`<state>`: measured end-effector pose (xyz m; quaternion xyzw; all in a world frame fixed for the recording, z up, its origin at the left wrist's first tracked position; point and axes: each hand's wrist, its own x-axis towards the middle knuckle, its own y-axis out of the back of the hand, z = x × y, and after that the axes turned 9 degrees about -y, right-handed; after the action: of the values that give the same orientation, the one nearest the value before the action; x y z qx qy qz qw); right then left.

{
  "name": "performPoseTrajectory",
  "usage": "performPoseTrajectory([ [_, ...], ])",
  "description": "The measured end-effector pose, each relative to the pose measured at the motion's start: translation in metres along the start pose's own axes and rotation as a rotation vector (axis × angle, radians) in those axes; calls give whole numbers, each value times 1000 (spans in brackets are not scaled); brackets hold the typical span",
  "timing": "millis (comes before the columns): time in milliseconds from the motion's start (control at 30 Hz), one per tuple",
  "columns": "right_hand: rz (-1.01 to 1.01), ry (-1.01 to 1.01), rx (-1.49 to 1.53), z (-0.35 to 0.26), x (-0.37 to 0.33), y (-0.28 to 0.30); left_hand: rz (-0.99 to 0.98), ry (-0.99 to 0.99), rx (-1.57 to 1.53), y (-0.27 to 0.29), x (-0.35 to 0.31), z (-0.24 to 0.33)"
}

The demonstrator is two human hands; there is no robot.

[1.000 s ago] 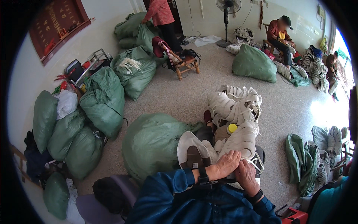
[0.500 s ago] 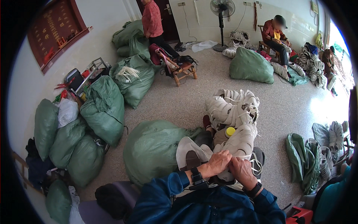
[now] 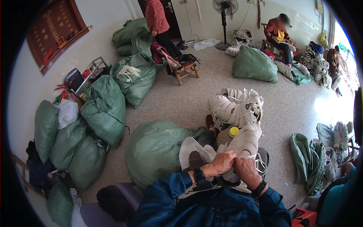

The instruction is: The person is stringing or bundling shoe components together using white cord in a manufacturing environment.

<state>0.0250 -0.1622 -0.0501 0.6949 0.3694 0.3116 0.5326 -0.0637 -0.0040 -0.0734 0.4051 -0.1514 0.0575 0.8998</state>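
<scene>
My left hand (image 3: 219, 163) and my right hand (image 3: 247, 170) meet over my lap, fingers closed on a white shoe upper (image 3: 242, 152) with pale laces. Both wrists wear dark bands, and my sleeves are dark blue. Another white upper (image 3: 191, 150) with a brown insole patch lies just left of my left hand. Ahead of my hands a pile of stacked white uppers (image 3: 236, 108) stretches across the floor. A yellow-capped bottle (image 3: 233, 132) stands between the pile and my hands.
A large green sack (image 3: 155, 149) sits at my left, with several more green sacks (image 3: 104, 109) along the left wall. A standing person (image 3: 158, 19) is by a wooden chair (image 3: 183, 68). A seated person (image 3: 280, 36) works at the back right, by a fan (image 3: 224, 11).
The view has tilted down a little and my hands sit slightly lower in the picture. They stay closed together on the white upper. The standing person has shifted slightly.
</scene>
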Motion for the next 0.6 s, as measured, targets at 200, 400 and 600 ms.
performPoseTrajectory([
  [200,109,80,124,12,-4,-6,94,50,-76,-9,-11,8],
  [400,-137,186,437,5,-50,28,233,-19,-136,-27,-23,-5],
  [600,38,45,902,24,-69,43,238,75,-59,-13,-15,1],
])
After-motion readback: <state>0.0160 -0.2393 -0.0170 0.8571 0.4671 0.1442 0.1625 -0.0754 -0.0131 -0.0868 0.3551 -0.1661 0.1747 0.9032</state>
